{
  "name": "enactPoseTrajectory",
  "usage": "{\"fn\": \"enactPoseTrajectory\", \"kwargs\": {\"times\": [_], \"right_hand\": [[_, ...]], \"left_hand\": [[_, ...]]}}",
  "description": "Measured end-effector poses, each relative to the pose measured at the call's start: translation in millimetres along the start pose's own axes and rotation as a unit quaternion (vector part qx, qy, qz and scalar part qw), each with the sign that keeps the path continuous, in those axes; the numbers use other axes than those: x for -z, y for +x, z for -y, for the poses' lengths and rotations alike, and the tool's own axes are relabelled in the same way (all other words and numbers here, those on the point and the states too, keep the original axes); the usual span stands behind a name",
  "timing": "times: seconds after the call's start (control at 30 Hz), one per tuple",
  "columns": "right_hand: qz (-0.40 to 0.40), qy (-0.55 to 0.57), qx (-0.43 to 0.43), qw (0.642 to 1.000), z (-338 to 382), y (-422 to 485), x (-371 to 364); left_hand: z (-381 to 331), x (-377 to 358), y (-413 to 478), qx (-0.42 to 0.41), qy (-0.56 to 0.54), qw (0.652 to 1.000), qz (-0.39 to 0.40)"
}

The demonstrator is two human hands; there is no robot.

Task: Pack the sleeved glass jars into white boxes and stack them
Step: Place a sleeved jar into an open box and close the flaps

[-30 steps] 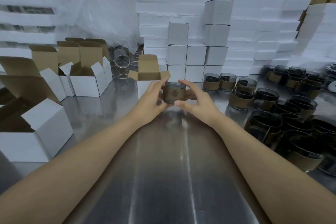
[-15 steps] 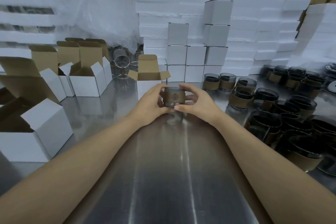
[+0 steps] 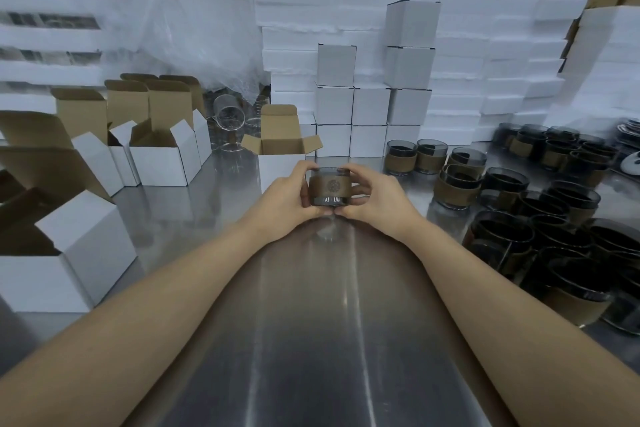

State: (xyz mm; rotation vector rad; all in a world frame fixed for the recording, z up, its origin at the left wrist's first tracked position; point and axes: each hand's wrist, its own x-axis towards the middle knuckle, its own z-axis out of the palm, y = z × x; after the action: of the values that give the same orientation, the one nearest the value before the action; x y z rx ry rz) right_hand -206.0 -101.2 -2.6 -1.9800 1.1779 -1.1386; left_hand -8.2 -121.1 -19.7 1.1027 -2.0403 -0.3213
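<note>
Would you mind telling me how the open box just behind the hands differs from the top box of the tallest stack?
The open box has its brown flaps raised; the top box is closed. The open box stands on the table; the top box rests on other closed boxes. Both are white outside.

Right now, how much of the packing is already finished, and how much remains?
Done: closed white boxes stand stacked at the back. In hand: left hand and right hand both grip one sleeved jar in front of the open box, not yet inside. Left: many sleeved jars wait on the right, and several open boxes on the left.
</note>
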Motion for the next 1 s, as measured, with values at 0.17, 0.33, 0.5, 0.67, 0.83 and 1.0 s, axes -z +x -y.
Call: {"fn": "enactPoseTrajectory", "kwargs": {"times": [0.17, 0.33, 0.5, 0.67, 0.83, 1.0], "right_hand": [[-0.008, -0.018, 0.003, 1.0, 1.1, -1.5, 1.2], [-0.012, -0.021, 0.008, 1.0, 2.1, -2.5, 1.3], [-0.012, -0.026, 0.018, 0.999, 0.4, -1.3, 2.2], [-0.001, 0.036, 0.041, 0.999, 2.3, -4.6, 1.0], [-0.012, -0.016, 0.109, 0.994, 3.0, -7.6, -1.1], [-0.057, -0.158, 0.194, 0.966, 6.1, -1.5, -9.0]], "left_hand": [[1.0, -0.5, 0.0, -0.004, -0.001, 1.0, 0.0], [-0.7, 0.8, -0.2, -0.002, 0.002, 1.0, 0.005], [-5.2, 2.4, -2.3, -0.001, -0.017, 1.0, 0.014], [-10.7, 5.1, -3.1, 0.011, -0.066, 0.997, 0.033], [-13.5, 5.9, -5.0, -0.019, -0.096, 0.994, 0.046], [-16.5, 8.1, -5.8, -0.025, -0.161, 0.987, -0.013]]}}
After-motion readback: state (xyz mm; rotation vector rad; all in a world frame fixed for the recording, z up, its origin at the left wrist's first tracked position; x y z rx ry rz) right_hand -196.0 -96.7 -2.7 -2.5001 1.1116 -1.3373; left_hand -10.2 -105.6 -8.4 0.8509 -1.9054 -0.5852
